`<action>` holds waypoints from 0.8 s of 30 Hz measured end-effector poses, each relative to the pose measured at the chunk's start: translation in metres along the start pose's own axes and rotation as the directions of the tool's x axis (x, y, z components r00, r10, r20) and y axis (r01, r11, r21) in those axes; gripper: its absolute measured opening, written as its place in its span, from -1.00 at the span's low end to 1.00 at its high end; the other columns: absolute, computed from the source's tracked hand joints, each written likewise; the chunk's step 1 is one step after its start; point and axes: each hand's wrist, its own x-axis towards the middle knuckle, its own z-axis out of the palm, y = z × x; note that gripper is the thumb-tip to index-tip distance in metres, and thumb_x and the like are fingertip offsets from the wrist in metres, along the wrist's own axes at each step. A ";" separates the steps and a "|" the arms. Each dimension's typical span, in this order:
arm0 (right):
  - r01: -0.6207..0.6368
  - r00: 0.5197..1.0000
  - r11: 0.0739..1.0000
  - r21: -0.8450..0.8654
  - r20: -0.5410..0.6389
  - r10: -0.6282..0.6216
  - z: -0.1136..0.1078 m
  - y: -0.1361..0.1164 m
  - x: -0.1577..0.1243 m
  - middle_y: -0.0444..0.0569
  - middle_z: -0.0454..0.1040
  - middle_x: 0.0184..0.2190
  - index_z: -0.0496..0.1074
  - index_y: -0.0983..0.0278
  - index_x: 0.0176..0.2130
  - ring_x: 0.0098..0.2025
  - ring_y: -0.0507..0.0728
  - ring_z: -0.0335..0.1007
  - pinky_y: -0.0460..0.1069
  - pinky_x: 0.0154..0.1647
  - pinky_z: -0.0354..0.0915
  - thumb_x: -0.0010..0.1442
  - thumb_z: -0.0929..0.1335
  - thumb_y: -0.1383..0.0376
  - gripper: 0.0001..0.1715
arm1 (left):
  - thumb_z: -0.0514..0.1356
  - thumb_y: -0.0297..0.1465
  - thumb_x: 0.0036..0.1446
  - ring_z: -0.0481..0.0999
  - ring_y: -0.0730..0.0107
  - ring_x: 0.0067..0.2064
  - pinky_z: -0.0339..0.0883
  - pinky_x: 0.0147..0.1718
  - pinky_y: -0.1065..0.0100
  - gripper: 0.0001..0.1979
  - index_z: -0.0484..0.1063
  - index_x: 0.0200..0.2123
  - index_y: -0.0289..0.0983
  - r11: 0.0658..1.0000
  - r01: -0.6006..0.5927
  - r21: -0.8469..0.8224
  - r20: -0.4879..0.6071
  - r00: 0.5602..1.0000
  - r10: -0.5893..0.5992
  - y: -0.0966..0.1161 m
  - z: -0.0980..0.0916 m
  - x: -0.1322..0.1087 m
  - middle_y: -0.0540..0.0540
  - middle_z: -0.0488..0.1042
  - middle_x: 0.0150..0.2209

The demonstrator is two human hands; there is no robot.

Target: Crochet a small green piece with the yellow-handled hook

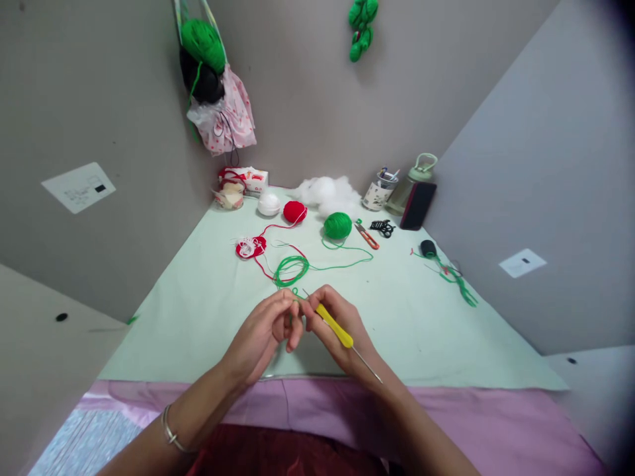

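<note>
Seeing the red-and-white piece [251, 247] lying flat at far left of the working spread, well apart from both hands. With the left hand [265, 330], pinching green yarn [297, 297] between thumb and finger — tips together. Just beyond, seeing the green coil [290, 283] lying slack; likely wanting free feed from there, so watching for snags among crossing strands. Between the hands, spotting a small green loop [295, 291] right at the left fingertips. With the right hand [351, 318], gripping the yellow-handled hook [335, 324] firmly toward the front, metal tip just beside the loop. Not making out contact — too small for telling. Probably needing light, even tension: pinching close to the loop's base, leaving room for the tip, rolling the handle rather than yanking. Behind the right hand, seeing the green ball [338, 225], then orange snips [367, 237].
</note>
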 end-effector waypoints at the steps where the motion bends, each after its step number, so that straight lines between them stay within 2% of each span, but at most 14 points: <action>1: 0.023 1.000 0.999 -0.042 -0.019 -0.024 0.002 0.001 0.001 -0.24 0.38 -0.49 0.27 0.16 -0.30 -0.49 0.00 0.23 -0.09 -0.43 0.18 0.25 0.35 0.24 -0.88 | 0.15 -0.34 0.35 0.31 0.56 -0.57 0.20 -0.50 0.42 -0.71 0.31 -0.46 -0.25 0.999 -0.006 0.053 0.000 1.000 0.006 0.000 0.001 0.001 0.01 0.44 -0.40; 6: 0.141 0.983 0.965 -0.222 -0.081 -0.163 0.008 0.007 0.000 -0.27 0.31 -0.51 0.22 0.15 -0.37 -0.51 -0.01 0.13 -0.09 -0.43 0.14 0.10 0.30 0.39 -0.86 | 0.18 -0.27 0.35 0.17 0.57 -0.60 0.10 -0.50 0.41 -0.62 0.22 -0.52 -0.22 0.981 -0.001 0.196 0.017 1.000 -0.002 -0.002 -0.003 0.002 0.10 0.24 -0.55; 11: 0.095 0.991 0.972 -0.214 -0.068 -0.112 0.007 0.016 -0.007 -0.27 0.32 -0.52 0.26 0.16 -0.38 -0.51 -0.01 0.16 -0.09 -0.42 0.16 0.06 0.31 0.39 -0.86 | 0.25 -0.23 0.31 0.19 0.53 -0.60 0.09 -0.53 0.39 -0.63 0.27 -0.51 -0.21 0.968 0.067 0.243 0.075 0.993 -0.088 -0.006 -0.014 -0.004 0.09 0.26 -0.59; 16: 0.017 0.999 0.992 -0.123 -0.031 -0.021 -0.007 0.015 -0.002 -0.24 0.35 -0.50 0.30 0.16 -0.31 -0.49 0.02 0.20 -0.09 -0.44 0.17 0.21 0.33 0.30 -0.94 | 0.19 -0.17 0.35 0.22 0.56 -0.58 0.10 -0.56 0.40 -0.65 0.31 -0.44 -0.23 0.969 0.095 0.229 0.030 0.994 -0.104 -0.003 -0.020 -0.002 0.00 0.44 -0.40; 18: 0.037 0.998 0.980 -0.196 -0.051 -0.048 -0.015 0.014 0.003 -0.23 0.36 -0.47 0.30 0.16 -0.28 -0.48 0.03 0.21 -0.08 -0.42 0.17 0.26 0.33 0.27 -0.92 | 0.26 -0.15 0.30 0.33 0.54 -0.52 0.19 -0.52 0.40 -0.69 0.37 -0.37 -0.24 0.950 0.054 0.308 -0.034 0.998 -0.046 0.004 -0.022 0.002 -0.08 0.54 -0.22; 20: 0.105 0.987 0.916 -0.387 -0.072 -0.143 -0.021 0.014 0.009 -0.21 0.36 -0.45 0.28 0.16 -0.27 -0.46 0.04 0.21 -0.07 -0.39 0.17 0.30 0.31 0.32 -0.92 | 0.37 -0.17 0.21 0.45 0.48 -0.39 0.33 -0.39 0.37 -0.72 0.41 -0.30 -0.23 0.893 -0.035 0.448 -0.115 0.989 0.096 0.010 -0.023 0.006 -0.10 0.54 -0.07; 22: 0.160 0.970 0.754 -0.637 -0.039 -0.239 -0.025 0.012 0.017 -0.14 0.39 -0.40 0.28 0.17 -0.26 -0.43 0.07 0.24 -0.04 -0.36 0.14 0.33 0.26 0.41 -0.87 | 0.40 -0.18 0.17 0.49 0.41 -0.32 0.38 -0.28 0.32 -0.70 0.38 -0.32 -0.21 0.829 -0.084 0.553 -0.132 0.973 0.187 0.013 -0.021 0.012 -0.05 0.52 -0.16; 24: 0.172 0.969 0.512 -0.842 0.051 -0.241 -0.026 0.010 0.026 -0.06 0.43 -0.35 0.29 0.19 -0.23 -0.39 0.12 0.28 -0.01 -0.37 0.10 0.33 0.21 0.50 -0.78 | 0.38 -0.15 0.21 0.51 0.37 -0.34 0.40 -0.26 0.28 -0.66 0.32 -0.36 -0.19 0.831 -0.052 0.554 -0.063 0.993 0.104 0.012 -0.019 0.021 0.02 0.48 -0.33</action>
